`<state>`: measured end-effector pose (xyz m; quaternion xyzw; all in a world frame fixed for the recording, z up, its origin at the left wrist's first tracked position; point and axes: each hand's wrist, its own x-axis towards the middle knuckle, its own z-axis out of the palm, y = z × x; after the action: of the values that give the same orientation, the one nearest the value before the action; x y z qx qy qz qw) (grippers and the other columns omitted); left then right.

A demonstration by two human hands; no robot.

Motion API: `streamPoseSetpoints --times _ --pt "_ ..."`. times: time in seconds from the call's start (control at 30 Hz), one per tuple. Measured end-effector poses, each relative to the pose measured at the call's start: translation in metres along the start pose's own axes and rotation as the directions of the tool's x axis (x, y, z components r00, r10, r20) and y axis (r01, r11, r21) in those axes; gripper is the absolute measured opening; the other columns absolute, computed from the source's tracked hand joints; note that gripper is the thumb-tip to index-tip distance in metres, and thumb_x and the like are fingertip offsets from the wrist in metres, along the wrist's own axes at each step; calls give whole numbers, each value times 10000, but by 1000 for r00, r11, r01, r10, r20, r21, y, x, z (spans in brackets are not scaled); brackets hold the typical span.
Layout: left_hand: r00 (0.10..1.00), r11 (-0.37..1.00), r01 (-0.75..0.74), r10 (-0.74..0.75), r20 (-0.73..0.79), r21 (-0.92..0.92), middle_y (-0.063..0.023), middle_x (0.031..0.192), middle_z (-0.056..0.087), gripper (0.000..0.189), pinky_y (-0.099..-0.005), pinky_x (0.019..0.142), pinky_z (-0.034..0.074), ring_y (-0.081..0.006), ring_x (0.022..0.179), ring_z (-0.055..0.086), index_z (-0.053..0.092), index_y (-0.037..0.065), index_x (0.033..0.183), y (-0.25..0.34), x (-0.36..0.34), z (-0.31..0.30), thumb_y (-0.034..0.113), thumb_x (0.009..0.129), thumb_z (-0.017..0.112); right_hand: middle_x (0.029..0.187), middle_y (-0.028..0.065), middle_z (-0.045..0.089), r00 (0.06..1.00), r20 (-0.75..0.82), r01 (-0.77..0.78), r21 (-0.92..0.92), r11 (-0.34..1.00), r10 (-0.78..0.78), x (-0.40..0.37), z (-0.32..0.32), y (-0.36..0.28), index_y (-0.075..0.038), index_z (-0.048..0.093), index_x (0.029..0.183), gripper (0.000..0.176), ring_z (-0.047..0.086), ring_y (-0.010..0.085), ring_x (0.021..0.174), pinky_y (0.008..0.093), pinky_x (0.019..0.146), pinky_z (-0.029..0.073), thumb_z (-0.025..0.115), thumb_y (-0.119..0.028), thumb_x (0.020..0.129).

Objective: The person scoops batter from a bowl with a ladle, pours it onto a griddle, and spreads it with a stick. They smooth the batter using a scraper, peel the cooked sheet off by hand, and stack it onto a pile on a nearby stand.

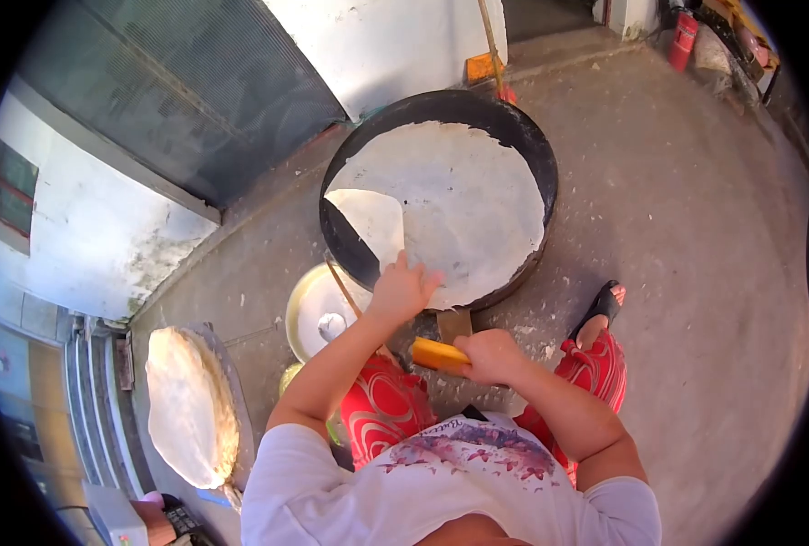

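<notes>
Flatbread point(477, 209) lies across the round black pan point(536, 150), its folded flap point(375, 218) met by the left hand point(404, 289); whether its fingers pinch cannot be told. The yellow tool point(439, 356) is gripped in the right hand's point(493, 357) curled fingers

White shirt point(331, 487): carries one line of small script lettering point(456, 425), located at the edge of the printed design point(495, 450). Legible portion: approximately "Butte". Remaining characters of this line: too small to read reliably.
</notes>
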<state>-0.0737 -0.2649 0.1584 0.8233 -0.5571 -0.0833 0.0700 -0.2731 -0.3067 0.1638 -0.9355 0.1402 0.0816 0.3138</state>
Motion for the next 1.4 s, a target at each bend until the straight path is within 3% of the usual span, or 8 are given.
streamPoseSetpoints --times 0.13,0.27,0.33,0.53,0.77,0.93,1.13,1.4 --pt "949 966 241 -256 184 99 -316 1171 438 477 -426 804 449 -448 913 537 549 39 1088 9 7 -5 424 811 493 702 140 604 1000 -27 -4 -4 1000 4 2 1 1 -65 563 815 225 599 321 677 423 603 470 600 -245 684" --pt "907 992 56 -96 410 109 -243 1269 385 506 -459 824 438 -422 1033 488 488 90 1186 -6 22 14 424 806 503 707 143 605 1000 -19 -11 -10 1000 11 3 6 4 -62 563 820 217 600 321 679 422 603 471 600 -226 683" --pt "966 912 -258 250 66 320 -110 1369 297 524 -538 860 381 -377 1181 368 407 179 1263 -9 20 26 422 808 502 712 143 606 1000 -13 -13 -15 1000 13 2 2 3 -61 563 821 211 600 322 681 422 604 472 598 -217 684" --pt "988 981 -68 41 146 182 -4 1408 237 541 -597 912 274 -358 1249 259 334 260 1305 1 51 55 480 823 444 730 149 609 1000 -3 -17 -14 1000 17 4 7 6 -58 563 827 202 601 324 690 423 611 472 596 -197 683" --pt "996 1000 -30 30 87 -4 -53 1377 289 544 -565 906 291 -346 1234 267 380 203 1278 -3 88 58 467 810 471 734 151 609 1000 6 -21 -14 1000 21 3 4 4 -51 558 834 203 602 326 702 421 619 470 582 -190 687" --pt "942 949 -309 315 -116 65 -84 1337 322 731 -509 959 232 -343 1237 245 374 183 1286 -50 45 19 415 662 676 688 131 593 999 -21 -34 -5 999 34 -1 5 7 -73 528 828 231 593 319 671 424 597 463 597 -234 677" --pt "957 931 -274 240 160 240 -92 1392 214 1031 -517 985 199 -312 1276 209 237 211 1350 -65 -12 9 311 491 798 699 133 596 999 -9 -42 -11 999 42 0 8 8 -75 528 855 262 593 318 672 418 598 461 608 -265 692" --pt "975 903 -169 212 -65 396 -55 1386 244 903 -508 972 225 -260 1256 268 245 209 1349 -109 -27 48 144 569 695 730 131 606 996 -8 -91 -24 996 91 0 9 12 -86 529 940 329 597 311 695 412 604 460 611 -304 709"
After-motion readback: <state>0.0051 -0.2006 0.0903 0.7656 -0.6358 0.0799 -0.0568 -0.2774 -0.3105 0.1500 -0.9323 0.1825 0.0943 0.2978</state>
